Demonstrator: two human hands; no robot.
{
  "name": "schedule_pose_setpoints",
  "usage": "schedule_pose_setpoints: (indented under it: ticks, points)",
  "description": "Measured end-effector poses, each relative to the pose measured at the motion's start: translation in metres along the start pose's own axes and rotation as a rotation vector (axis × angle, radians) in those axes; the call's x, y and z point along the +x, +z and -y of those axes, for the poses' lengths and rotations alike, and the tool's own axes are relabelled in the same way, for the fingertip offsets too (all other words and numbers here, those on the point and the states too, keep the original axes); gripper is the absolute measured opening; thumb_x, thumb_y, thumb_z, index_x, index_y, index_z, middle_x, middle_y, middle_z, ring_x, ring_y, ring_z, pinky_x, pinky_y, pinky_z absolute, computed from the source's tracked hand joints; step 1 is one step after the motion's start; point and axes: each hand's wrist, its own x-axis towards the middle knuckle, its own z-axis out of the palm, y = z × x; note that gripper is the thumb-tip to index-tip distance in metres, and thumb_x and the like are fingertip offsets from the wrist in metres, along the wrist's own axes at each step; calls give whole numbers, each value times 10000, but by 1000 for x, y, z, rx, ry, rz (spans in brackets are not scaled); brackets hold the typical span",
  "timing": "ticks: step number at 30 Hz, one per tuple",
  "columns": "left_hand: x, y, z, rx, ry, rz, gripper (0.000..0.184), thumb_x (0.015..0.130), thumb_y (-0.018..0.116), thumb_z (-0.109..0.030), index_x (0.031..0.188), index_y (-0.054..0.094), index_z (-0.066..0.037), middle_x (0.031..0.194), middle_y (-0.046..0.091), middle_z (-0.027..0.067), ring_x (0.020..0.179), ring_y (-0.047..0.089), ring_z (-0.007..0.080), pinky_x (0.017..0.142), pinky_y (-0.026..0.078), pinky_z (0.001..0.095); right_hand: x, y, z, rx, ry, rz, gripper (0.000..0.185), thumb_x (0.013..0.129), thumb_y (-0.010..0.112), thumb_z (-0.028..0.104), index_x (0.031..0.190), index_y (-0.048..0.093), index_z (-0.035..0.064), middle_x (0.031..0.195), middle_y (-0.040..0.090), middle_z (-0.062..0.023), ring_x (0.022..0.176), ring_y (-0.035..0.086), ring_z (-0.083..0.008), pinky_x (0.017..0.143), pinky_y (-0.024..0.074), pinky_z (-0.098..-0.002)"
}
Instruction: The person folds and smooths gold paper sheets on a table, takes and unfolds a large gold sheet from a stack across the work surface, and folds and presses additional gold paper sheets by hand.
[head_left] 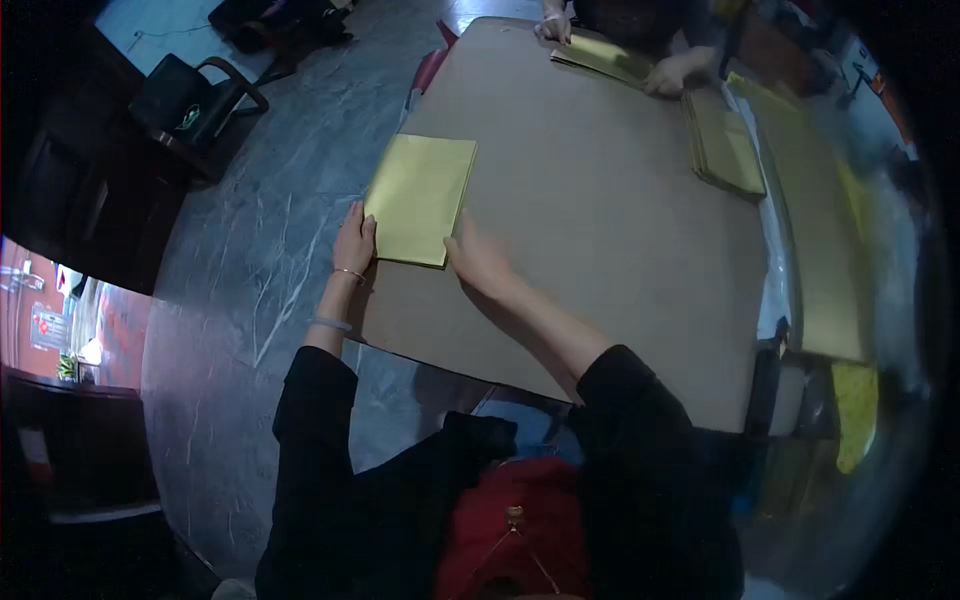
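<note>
A stack of yellow paper sheets [422, 195] lies near the left edge of the cardboard-covered table, its lower edge towards me. My left hand [354, 242] is closed on its left edge near the lower corner, with a thin bracelet and a grey band on that wrist. At the lower right corner, my right hand [482, 260] has its thumb by the paper and its fingers along the right edge; it is somewhat blurred. Both hands touch the stack from opposite sides.
Across the table [590, 200], another person's hands [675, 72] hold a folded yellow paper bundle [605, 58]. More folded paper [725, 145] lies at the right, beside a long stack of large yellow sheets [815, 220]. A black armchair [190, 105] stands on the floor at left.
</note>
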Motion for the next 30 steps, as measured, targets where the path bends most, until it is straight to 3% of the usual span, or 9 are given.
schedule_pose_setpoints:
  ticks: [2,5,9,15,20,22,24,28,30]
  points:
    - [-1,-3,-12,-11,-11,89,507,955,420,-281,1367,360,7,1405,366,242,1318,341,353,1074,304,383,-30,-24,-14,-157,-148,176,390,887,509,305,1210,508,87,997,628,-215,969,589,-384,825,470,-458]
    - [5,-1,3,-8,103,100,526,954,428,-266,1377,325,29,1400,371,250,1319,337,363,1088,279,383,-86,-65,-56,-130,-316,174,341,891,509,313,1156,587,114,959,647,-185,941,601,-374,818,480,-430]
    - [4,-24,-25,-18,29,241,535,965,420,-259,1385,299,51,1411,355,251,1325,326,369,1090,272,377,-145,-142,-109,-122,-62,101,296,893,521,301,1068,641,94,972,652,-164,929,612,-350,812,485,-411]
    - [13,-18,15,133,48,18,523,976,398,-288,1373,334,46,1399,371,255,1317,336,374,1084,275,400,-205,-287,-219,-537,17,-631,268,886,559,254,1111,620,122,1123,591,-108,1017,570,-308,839,469,-400]
    - [-1,-26,-53,189,83,-135,501,956,435,-277,1350,385,28,1371,404,258,1298,357,385,1076,284,427,-233,-384,-315,-908,133,-858,434,843,617,323,1206,566,90,1275,527,-119,1183,495,-296,954,410,-431]
    - [-14,-17,-95,117,120,-144,469,928,483,-237,1328,428,1,1360,428,232,1304,348,381,1075,287,429,-239,-393,-325,-936,204,-806,528,807,660,343,1231,544,50,1319,499,-134,1175,512,-293,955,420,-413]
    - [-24,-4,-129,4,400,-76,438,914,506,-198,1312,455,-22,1357,441,199,1312,339,377,1069,301,434,-246,-400,-317,-656,352,-611,560,797,668,362,1233,535,37,1321,498,-147,1121,549,-304,937,439,-403]
    - [-41,19,-205,12,459,58,410,892,534,-160,1279,489,-33,1357,450,169,1317,335,374,1069,300,444,-251,-407,-310,-688,273,-589,586,779,684,354,1234,525,22,1313,502,-166,1090,565,-314,923,452,-391]
    - [-48,32,-230,7,658,117,377,882,551,-150,1245,522,-51,1349,464,143,1316,339,372,1068,300,454,-258,-407,-309,-555,248,-525,513,804,664,322,1219,547,43,1298,520,-143,1105,556,-306,928,448,-382]
